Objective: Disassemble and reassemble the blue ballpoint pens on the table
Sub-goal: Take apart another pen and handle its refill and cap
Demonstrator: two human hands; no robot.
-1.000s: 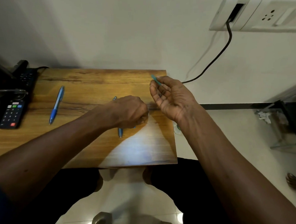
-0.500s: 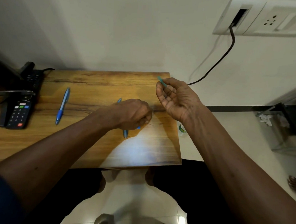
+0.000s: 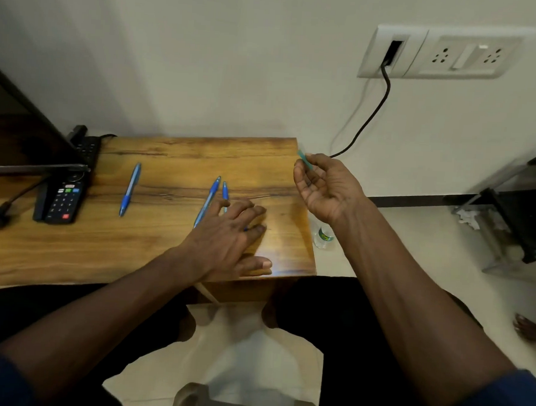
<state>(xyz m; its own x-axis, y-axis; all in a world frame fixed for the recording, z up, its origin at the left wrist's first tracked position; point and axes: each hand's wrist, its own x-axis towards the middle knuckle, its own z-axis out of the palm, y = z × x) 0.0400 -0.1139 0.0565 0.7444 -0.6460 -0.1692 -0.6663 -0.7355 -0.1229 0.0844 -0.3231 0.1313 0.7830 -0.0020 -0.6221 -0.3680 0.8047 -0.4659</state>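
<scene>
A whole blue pen (image 3: 130, 188) lies at the left of the wooden table (image 3: 153, 243). Near the middle lie a second blue pen (image 3: 207, 200) and, right beside it, a short blue pen part (image 3: 225, 192). My left hand (image 3: 232, 238) rests flat on the table with fingers spread, its fingertips over the lower ends of those two pieces. My right hand (image 3: 326, 187) is raised over the table's right edge, palm up, pinching a small teal pen piece (image 3: 303, 159) between thumb and fingertips.
A black remote with coloured buttons (image 3: 62, 198) lies at the table's left, beside a dark screen edge (image 3: 30, 147) and cables. A black cord (image 3: 370, 115) hangs from the wall socket. A small bottle (image 3: 322, 235) stands on the floor by the table's right edge.
My left hand has opened from a fist and now lies flat on the table, uncovering the short blue part beside the pen. My right hand still holds the teal piece.
</scene>
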